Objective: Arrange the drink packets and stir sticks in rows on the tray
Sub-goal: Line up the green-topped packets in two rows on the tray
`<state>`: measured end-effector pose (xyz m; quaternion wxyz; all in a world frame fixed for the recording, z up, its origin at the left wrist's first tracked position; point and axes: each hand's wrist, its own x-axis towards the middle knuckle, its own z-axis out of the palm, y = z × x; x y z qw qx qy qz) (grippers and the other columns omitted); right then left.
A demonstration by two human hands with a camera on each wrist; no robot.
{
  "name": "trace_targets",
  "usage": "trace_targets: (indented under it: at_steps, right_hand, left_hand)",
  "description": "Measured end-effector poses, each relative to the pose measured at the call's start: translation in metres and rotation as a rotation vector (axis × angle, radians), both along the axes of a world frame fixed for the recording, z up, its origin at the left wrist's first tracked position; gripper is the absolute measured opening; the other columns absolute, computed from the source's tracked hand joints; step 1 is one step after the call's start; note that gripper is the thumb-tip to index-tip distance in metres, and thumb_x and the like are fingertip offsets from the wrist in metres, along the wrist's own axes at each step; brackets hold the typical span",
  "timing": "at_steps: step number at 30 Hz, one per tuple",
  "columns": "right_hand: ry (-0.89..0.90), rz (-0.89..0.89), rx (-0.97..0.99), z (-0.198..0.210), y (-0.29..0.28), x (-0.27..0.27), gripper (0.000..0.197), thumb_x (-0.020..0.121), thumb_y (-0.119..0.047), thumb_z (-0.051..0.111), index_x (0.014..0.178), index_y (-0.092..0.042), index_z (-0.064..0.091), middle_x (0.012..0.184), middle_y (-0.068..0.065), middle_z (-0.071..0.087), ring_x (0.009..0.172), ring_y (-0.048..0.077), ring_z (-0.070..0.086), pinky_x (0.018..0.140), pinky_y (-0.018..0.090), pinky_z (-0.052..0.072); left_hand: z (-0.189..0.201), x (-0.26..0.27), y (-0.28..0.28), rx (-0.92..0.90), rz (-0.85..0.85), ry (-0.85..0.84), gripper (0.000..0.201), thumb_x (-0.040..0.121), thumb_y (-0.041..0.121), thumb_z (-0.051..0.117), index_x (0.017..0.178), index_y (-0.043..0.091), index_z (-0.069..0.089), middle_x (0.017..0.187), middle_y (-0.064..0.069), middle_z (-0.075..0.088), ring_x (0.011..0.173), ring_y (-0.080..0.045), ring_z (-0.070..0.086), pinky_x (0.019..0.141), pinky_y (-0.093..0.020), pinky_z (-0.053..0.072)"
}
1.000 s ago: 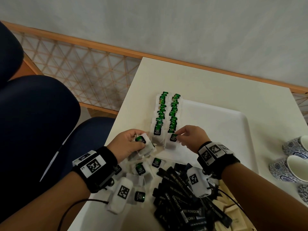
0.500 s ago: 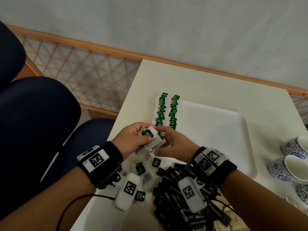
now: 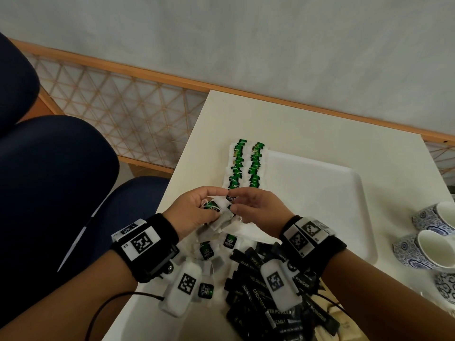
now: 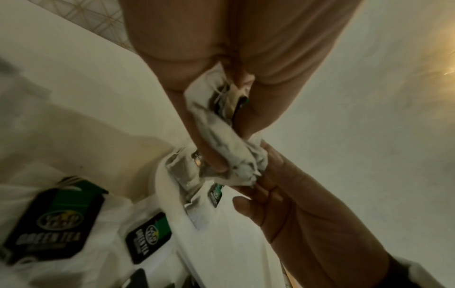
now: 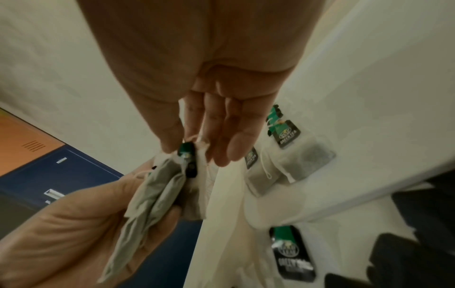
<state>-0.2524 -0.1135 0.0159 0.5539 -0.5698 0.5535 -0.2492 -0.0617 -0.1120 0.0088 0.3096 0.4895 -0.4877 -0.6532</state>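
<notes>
Two rows of green-tagged tea bags [image 3: 246,166] lie along the left side of the white tray [image 3: 320,193]. Just in front of them my left hand [image 3: 216,205] grips a small bunch of tea bags [image 3: 219,217]; the right wrist view shows the bunch [image 5: 152,194] folded in that palm. My right hand [image 3: 231,200] meets it from the right, and its thumb and forefinger pinch the top of one tea bag [image 5: 187,154] in the bunch. A few loose tea bags [image 3: 230,241] and a pile of black stick packets [image 3: 258,291] lie near me.
Blue-and-white patterned cups [image 3: 423,249] stand at the table's right edge. A dark blue chair [image 3: 61,180] is to the left of the table, with a wooden lattice rail [image 3: 110,102] behind. The tray's middle and right part are bare white.
One second ago my right hand was at the near end of the right row with a tea bag. It has come back to my left hand and now pinches a bag in the bunch.
</notes>
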Motion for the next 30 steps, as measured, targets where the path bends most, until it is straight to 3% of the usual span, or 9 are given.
trace_targets:
  at_steps: [3, 7, 9, 12, 15, 19, 22, 27, 30]
  right_hand:
    - [0.042, -0.028, -0.025, -0.001, -0.002, 0.001, 0.028, 0.085, -0.012, 0.068, 0.109, -0.026, 0.064, 0.074, -0.001, 0.069, 0.065, 0.009, 0.061, 0.065, 0.024, 0.052]
    - [0.206, -0.064, -0.091, -0.001, -0.011, -0.011, 0.026, 0.086, -0.015, 0.066, 0.110, -0.027, 0.069, 0.075, -0.008, 0.070, 0.070, 0.007, 0.063, 0.073, 0.023, 0.054]
    - [0.286, -0.057, -0.116, -0.001, -0.013, -0.016, 0.021, 0.087, -0.016, 0.065, 0.104, -0.026, 0.072, 0.081, -0.007, 0.071, 0.076, 0.004, 0.063, 0.078, 0.020, 0.052]
    - [0.367, 0.007, -0.128, 0.000, -0.015, -0.019, 0.018, 0.088, -0.014, 0.062, 0.098, -0.025, 0.073, 0.089, -0.006, 0.073, 0.085, 0.005, 0.066, 0.080, 0.014, 0.049]
    - [0.422, 0.075, -0.121, -0.001, -0.018, -0.014, 0.018, 0.089, -0.015, 0.061, 0.096, -0.027, 0.072, 0.087, -0.007, 0.072, 0.085, 0.011, 0.066, 0.081, 0.022, 0.052]
    - [0.469, 0.215, -0.084, -0.005, -0.026, -0.003, 0.019, 0.087, -0.016, 0.063, 0.099, -0.027, 0.073, 0.076, -0.015, 0.064, 0.073, 0.008, 0.059, 0.067, 0.016, 0.048]
    - [0.516, 0.254, -0.081, -0.011, -0.034, 0.004, 0.020, 0.088, -0.017, 0.062, 0.101, -0.027, 0.073, 0.082, -0.010, 0.066, 0.066, 0.005, 0.056, 0.061, 0.013, 0.046]
    - [0.574, 0.233, -0.136, -0.017, -0.044, 0.011, 0.025, 0.089, -0.017, 0.057, 0.107, -0.026, 0.071, 0.103, -0.005, 0.070, 0.090, 0.009, 0.061, 0.084, 0.023, 0.049]
    - [0.583, 0.221, -0.212, -0.012, -0.044, 0.010, 0.024, 0.094, -0.024, 0.054, 0.112, -0.023, 0.069, 0.110, -0.005, 0.068, 0.089, 0.006, 0.055, 0.083, 0.020, 0.043]
  left_hand:
    - [-0.004, 0.000, -0.001, -0.016, 0.033, -0.040, 0.047, 0.080, -0.014, 0.063, 0.107, 0.024, 0.063, 0.090, 0.003, 0.066, 0.061, -0.011, 0.053, 0.062, -0.023, 0.049]
    - [-0.008, 0.008, -0.003, 0.031, 0.118, -0.048, 0.040, 0.080, -0.015, 0.063, 0.107, 0.014, 0.060, 0.053, 0.010, 0.063, 0.047, 0.002, 0.055, 0.051, -0.013, 0.047]
    - [-0.010, 0.015, -0.004, 0.040, 0.149, -0.063, 0.039, 0.078, -0.013, 0.066, 0.105, 0.016, 0.062, 0.050, 0.011, 0.061, 0.047, 0.001, 0.056, 0.052, -0.013, 0.047]
    - [-0.013, 0.024, -0.007, 0.057, 0.200, -0.081, 0.036, 0.076, -0.007, 0.071, 0.101, 0.019, 0.065, 0.063, 0.005, 0.069, 0.059, -0.007, 0.062, 0.058, -0.019, 0.050]
    - [-0.014, 0.028, -0.010, 0.078, 0.268, -0.030, 0.032, 0.074, -0.006, 0.073, 0.098, 0.014, 0.066, 0.077, -0.001, 0.073, 0.067, -0.013, 0.066, 0.058, -0.020, 0.053]
    - [-0.012, 0.028, -0.012, 0.068, 0.284, 0.004, 0.023, 0.074, -0.006, 0.072, 0.090, 0.009, 0.067, 0.075, 0.001, 0.073, 0.065, -0.007, 0.066, 0.057, -0.017, 0.052]
    - [-0.012, 0.028, -0.012, 0.063, 0.268, 0.003, 0.019, 0.074, -0.005, 0.073, 0.086, 0.009, 0.067, 0.076, 0.001, 0.073, 0.066, -0.008, 0.067, 0.059, -0.017, 0.052]
    - [-0.013, 0.022, -0.011, 0.063, 0.211, -0.026, 0.016, 0.074, -0.004, 0.073, 0.086, 0.005, 0.068, 0.080, -0.003, 0.071, 0.066, -0.006, 0.064, 0.060, -0.015, 0.051]
    - [-0.014, 0.017, -0.011, 0.053, 0.167, -0.074, 0.015, 0.074, -0.003, 0.074, 0.085, 0.003, 0.067, 0.078, -0.004, 0.069, 0.062, -0.003, 0.062, 0.059, -0.014, 0.049]
